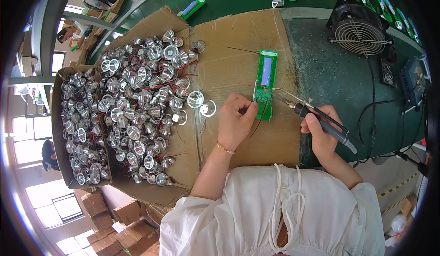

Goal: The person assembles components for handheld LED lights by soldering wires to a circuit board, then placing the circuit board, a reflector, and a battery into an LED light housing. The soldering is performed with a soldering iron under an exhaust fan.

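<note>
A long green circuit board (266,84) with a blue cylindrical cell on it lies on a flattened cardboard sheet (238,49). My left hand (234,120) pinches a thin wire at the board's near end. My right hand (321,130) grips a black-handled soldering iron (316,116), and its metal tip points at the same end of the board. Thin dark and red wires run from the board toward my left hand.
A big heap of shiny metal reflector cups (133,104) with red wires fills an opened cardboard box on the left; two cups (201,102) lie apart near my left hand. A black fan (360,31) stands at the back right, with cables (380,104) and more green boards (192,8) on the green bench.
</note>
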Tool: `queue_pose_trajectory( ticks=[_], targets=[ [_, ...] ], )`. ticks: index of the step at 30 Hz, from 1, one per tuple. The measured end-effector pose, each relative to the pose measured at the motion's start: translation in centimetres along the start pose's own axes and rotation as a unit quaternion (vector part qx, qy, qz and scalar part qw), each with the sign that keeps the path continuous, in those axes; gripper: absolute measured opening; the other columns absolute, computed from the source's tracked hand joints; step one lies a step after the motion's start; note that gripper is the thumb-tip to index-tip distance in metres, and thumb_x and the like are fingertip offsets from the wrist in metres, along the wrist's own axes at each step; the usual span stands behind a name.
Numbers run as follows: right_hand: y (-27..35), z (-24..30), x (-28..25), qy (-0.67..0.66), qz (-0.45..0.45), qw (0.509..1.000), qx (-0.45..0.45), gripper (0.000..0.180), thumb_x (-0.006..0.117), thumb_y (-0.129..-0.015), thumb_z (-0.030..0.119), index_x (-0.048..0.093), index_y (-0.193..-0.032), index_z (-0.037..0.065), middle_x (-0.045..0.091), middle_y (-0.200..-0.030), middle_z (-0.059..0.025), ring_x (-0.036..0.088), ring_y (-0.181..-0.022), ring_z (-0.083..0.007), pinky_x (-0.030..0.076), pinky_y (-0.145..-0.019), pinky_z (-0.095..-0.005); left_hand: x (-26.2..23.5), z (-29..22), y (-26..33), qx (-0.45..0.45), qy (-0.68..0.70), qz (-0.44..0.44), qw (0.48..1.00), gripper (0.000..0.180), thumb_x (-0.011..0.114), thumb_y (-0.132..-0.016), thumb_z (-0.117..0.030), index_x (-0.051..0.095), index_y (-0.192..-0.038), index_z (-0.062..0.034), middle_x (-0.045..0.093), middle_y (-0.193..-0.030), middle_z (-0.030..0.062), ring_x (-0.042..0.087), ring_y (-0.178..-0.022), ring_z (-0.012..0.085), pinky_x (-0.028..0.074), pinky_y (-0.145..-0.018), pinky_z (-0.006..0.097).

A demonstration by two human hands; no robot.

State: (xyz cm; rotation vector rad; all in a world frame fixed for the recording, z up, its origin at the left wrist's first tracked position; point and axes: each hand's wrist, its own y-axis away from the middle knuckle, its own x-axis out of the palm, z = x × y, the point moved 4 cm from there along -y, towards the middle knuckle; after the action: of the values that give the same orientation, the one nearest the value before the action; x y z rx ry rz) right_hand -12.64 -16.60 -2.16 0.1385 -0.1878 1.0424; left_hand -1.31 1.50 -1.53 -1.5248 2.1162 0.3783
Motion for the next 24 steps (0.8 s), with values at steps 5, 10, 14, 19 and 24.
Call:
queue_pose_trajectory(
  ticks=[5,10,14,19,24],
  targets=[
    [0.1,-0.2,-1.3,0.003,-0.018,1.0,-0.005,0.015,0.06,-0.081,0.008,0.049,-0.084,-0.002,0.058,-0.068,-0.0087,0.056,-0.057,-0.0101,0.047,-0.051,-0.0219,0.1,0.1,-0.2,0.0,-0.007,-0.004,1.0,0.013,0.064,-0.075,-0.012,0.061,-0.072,0.0004,0.057,-0.071,0.0079,0.054,-0.057,0.0135,0.043,-0.052,0.025],
    [-0.2,-0.6,-3.7,0.018,-0.063,0.998,-0.012,0.013,0.06,-0.081,0.006,0.049,-0.083,-0.001,0.058,-0.067,-0.0084,0.054,-0.055,-0.01,0.046,-0.051,-0.0217,-1.2,-0.6,-0.6,-0.121,0.062,0.039,0.99,0.021,0.064,-0.078,-0.018,0.062,-0.08,0.0027,0.064,-0.071,0.0096,0.06,-0.06,0.0117,0.046,-0.053,0.024],
    [-1.5,-0.8,-4.5,0.014,-0.072,0.997,0.011,0.011,0.059,-0.08,0.005,0.05,-0.083,-0.001,0.057,-0.066,-0.0075,0.053,-0.054,-0.0092,0.045,-0.051,-0.0214,0.9,-0.7,-2.6,-0.032,-0.12,0.181,0.976,0.016,0.059,-0.076,-0.014,0.063,-0.072,0.001,0.059,-0.054,0.0081,0.057,-0.048,0.0111,0.044,-0.047,0.024],
    [-1.6,-1.6,-4.7,0.052,-0.073,0.995,0.042,0.009,0.055,-0.08,0.004,0.047,-0.084,0.001,0.056,-0.065,-0.0077,0.053,-0.055,-0.0104,0.045,-0.051,-0.0224,3.4,-0.5,-13.1,0.002,-0.08,0.084,0.993,0.016,0.058,-0.076,-0.014,0.064,-0.071,0.0005,0.061,-0.056,0.0086,0.06,-0.051,0.0123,0.046,-0.049,0.026],
    [-1.2,-1.9,-4.8,0.084,-0.062,0.994,0.035,0.015,0.063,-0.078,0.007,0.049,-0.083,0.002,0.058,-0.066,-0.0049,0.055,-0.057,-0.0085,0.045,-0.053,-0.0228,-0.1,1.8,-29.2,0.101,-0.177,-0.154,0.967,0.031,0.066,-0.069,-0.025,0.064,-0.093,-0.0044,0.061,-0.093,0.0154,0.057,-0.089,0.0269,0.045,-0.078,0.035]
  ],
)
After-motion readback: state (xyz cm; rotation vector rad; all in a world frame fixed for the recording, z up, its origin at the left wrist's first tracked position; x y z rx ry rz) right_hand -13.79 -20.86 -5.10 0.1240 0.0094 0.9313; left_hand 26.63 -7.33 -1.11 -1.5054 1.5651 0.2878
